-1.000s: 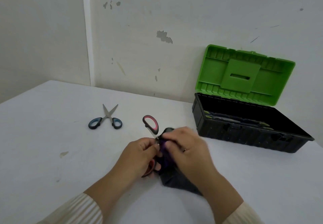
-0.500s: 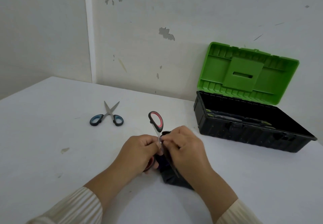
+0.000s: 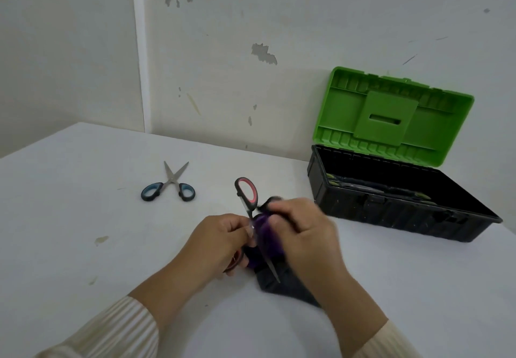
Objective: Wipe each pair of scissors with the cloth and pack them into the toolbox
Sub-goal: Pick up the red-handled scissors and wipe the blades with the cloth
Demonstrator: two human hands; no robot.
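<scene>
The wiping step is going on now. The left hand (image 3: 223, 241) holds the red scissors (image 3: 247, 194), with its fingers (image 3: 241, 225) closed around the middle of them. The right hand (image 3: 303, 232) has its fingers shut on the dark cloth (image 3: 265, 226) and presses it against the scissors. That hand looks blurry.

The red scissors are in front of the toolbox (image 3: 391, 212) and off to its left, near it but not touching. They are spread open. One red handle points up and away from the person. One thin blade points down toward the person. So the long way of that part runs from far to near.

I think the next move is to finish rubbing, close the blades, and lay the scissors in the open toolbox. Other tools already lie inside it.

The blue scissors (image 3: 169, 187) lie flat on the surface (image 3: 69, 204), well to the left of the toolbox. Their tips point away from the person. They look like the next pair to wipe.
</scene>
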